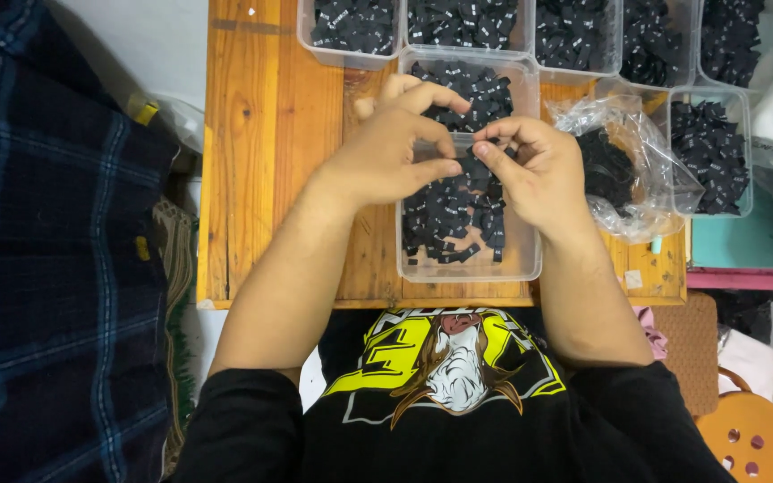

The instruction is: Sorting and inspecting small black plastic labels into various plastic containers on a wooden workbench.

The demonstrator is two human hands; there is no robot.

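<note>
Both hands are over the clear plastic tub [521, 259] nearest the person, right at the front edge of the wooden table [261, 134]. The left hand [386, 152] and the right hand [539, 174] meet above it, fingertips pinching small black fabric labels [454, 210] from the heap inside. Just behind sits another tub [503, 63] of the same black labels, and a row of more tubs [351, 55] lines the far edge. Beside the right hand lies a crumpled clear plastic bag [646, 152] with black labels in it. A dark plaid cloth [55, 250] hangs at the left.
</note>
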